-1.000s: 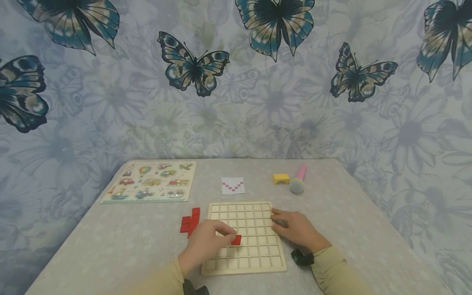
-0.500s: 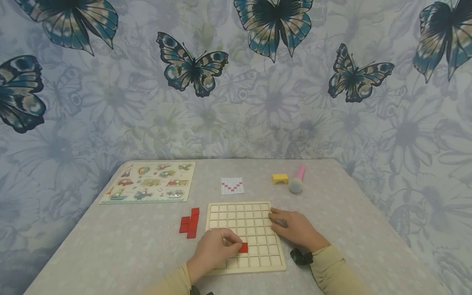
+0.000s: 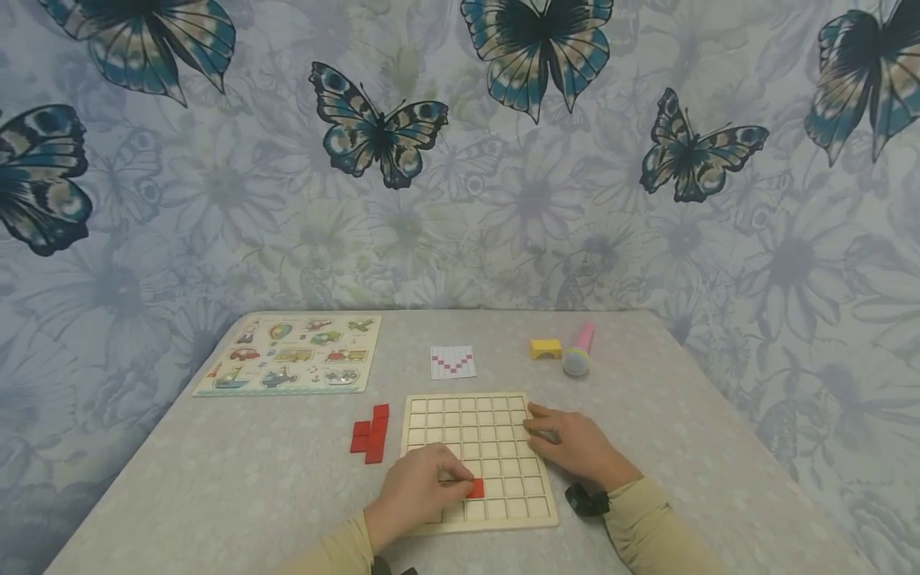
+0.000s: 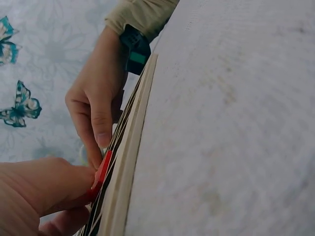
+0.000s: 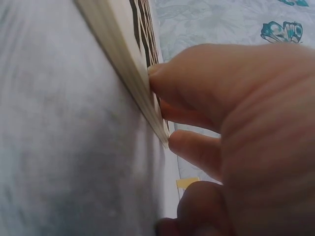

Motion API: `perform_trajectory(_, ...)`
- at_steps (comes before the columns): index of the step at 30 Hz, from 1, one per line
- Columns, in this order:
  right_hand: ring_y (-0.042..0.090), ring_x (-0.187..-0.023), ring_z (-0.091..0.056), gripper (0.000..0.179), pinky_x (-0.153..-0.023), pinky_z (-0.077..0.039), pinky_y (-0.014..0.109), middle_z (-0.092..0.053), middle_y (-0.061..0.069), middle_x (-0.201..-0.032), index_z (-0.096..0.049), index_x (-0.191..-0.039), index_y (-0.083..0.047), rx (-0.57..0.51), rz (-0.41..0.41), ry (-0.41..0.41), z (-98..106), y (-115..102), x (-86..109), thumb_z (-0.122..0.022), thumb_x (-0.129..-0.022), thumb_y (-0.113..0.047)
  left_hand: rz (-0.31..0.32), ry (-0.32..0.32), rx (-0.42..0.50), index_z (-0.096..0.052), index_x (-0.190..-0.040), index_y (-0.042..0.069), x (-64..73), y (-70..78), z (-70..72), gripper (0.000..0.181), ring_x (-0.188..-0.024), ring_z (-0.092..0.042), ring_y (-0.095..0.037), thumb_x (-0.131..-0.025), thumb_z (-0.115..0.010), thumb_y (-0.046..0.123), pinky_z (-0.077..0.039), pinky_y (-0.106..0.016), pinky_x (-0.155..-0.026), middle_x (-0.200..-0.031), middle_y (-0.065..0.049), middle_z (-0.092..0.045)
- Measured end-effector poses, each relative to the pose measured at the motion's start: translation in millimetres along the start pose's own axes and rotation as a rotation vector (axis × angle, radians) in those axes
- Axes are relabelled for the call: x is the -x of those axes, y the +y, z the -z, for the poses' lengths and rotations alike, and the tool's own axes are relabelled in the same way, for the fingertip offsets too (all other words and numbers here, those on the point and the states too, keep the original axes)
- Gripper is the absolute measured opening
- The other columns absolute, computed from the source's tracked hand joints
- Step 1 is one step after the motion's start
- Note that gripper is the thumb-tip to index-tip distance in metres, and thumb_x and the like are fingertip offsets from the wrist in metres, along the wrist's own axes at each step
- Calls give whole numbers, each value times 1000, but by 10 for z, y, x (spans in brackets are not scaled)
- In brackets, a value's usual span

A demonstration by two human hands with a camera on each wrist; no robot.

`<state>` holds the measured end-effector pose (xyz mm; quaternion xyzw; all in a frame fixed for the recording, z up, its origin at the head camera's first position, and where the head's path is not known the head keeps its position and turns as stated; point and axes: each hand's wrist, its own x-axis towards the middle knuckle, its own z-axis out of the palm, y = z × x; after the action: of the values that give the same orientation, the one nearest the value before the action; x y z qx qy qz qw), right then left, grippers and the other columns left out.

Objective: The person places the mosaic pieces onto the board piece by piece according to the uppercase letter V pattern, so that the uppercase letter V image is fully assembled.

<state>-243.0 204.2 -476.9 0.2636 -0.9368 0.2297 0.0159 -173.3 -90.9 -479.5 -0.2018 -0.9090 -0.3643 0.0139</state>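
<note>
Between thumb and index finger, my left hand (image 3: pixel 422 485) pinches a square red tile (image 3: pixel 477 488) over the lower middle of a wooden grid board (image 3: pixel 496 525). In the left wrist view the red tile (image 4: pixel 103 170) looks tilted against the grid; whether it sits inside a cell I cannot tell. The right hand (image 3: pixel 580 449) rests on the board's right edge with relaxed fingers. Up close in the right wrist view, fingertips touch the board's rim (image 5: pixel 120 59). Several more red tiles (image 3: pixel 375 438) lie in a cluster left of the board.
Behind the board lies a small white card (image 3: pixel 454 362) with a pink V pattern. A picture puzzle board (image 3: pixel 291 356) is at the back left. At the back right are a yellow arch block (image 3: pixel 545 349) and a pink toy microphone (image 3: pixel 579 351).
My left hand has moved right and slightly toward me with the red tile, then lowered a little at the same spot. The right hand has stayed on the board's edge.
</note>
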Motion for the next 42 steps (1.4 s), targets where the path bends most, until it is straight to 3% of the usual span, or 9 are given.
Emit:
perform_trajectory(4,33,-137,-55,36,-110,-44,54,-54,8,-153,-71,-132,-14,4,6,0,-6,2,7,-68,-100,-31,-14,-29,-31,-84,-94,32,16,0,1,15,-81,-57,4,-82,-84,41,-45,-20,-65,-93,23,-62)
perform_trajectory(11,33,-136,-56,37,-109,-46,52,-53,9,-153,-70,-133,-11,29,27,6,-6,-30,-2,-67,-100,-29,-100,-14,-191,-84,-99,34,27,2,0,17,-76,-52,7,-84,-82,43,-40,-17,-61,-93,24,-58)
perform_trajectory(18,33,-135,-57,37,-108,-46,52,-56,7,-151,-70,-133,-11,5,-9,-7,3,-59,-19,-68,-99,-27,-135,-9,-261,-84,-98,33,26,34,18,17,-74,-52,7,-84,-83,41,-39,-17,-58,-93,23,-59)
perform_trajectory(37,31,-134,-58,37,-107,-47,53,-58,5,-149,-71,-132,-13,-25,-18,-4,15,-46,15,-69,-99,-29,-89,-29,-155,-82,-98,34,17,-31,29,20,-76,-54,6,-83,-83,47,-43,-18,-63,-94,23,-60)
perform_trajectory(42,31,-135,-57,38,-108,-46,53,-58,4,-150,-71,-132,-13,-26,-32,-9,13,-45,17,-69,-99,-30,-35,19,-133,-82,-102,33,-26,-74,125,23,-83,-62,0,-84,-81,48,-46,-22,-63,-98,23,-65)
